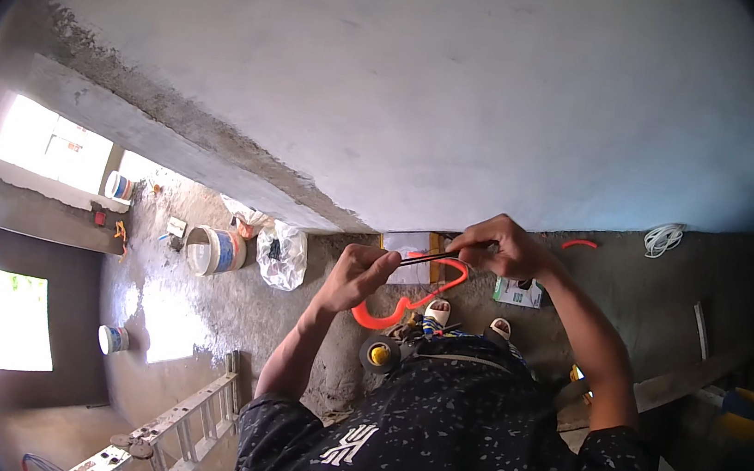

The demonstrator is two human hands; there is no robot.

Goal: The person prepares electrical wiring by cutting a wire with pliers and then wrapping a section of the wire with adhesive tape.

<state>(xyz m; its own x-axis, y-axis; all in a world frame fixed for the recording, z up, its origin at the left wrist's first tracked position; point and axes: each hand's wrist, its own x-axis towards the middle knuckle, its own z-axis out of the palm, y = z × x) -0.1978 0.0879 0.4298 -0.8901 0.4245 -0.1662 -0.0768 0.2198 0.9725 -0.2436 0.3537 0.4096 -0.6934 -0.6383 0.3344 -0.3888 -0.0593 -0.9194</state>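
Note:
Out in front of me, between both hands, runs a thin dark strand (428, 257) that looks like wire; its exact kind is too small to tell. My left hand (360, 276) pinches one end with thumb and fingers. The other end is gripped by my right hand (504, 247), with its fingers bent around it. Below the hands, an orange-red flexible tube (401, 311) curls on the floor near my feet. Behind the strand lies a white and brown package (407, 244) against the wall, partly hidden by my hands.
A pale wall (467, 97) rises ahead. Buckets (214, 251) and a clear plastic bag (281, 257) stand left. A ladder (189, 419) lies at lower left. A coiled white cable (663, 238), a printed box (517, 292) and planks (686, 382) are right.

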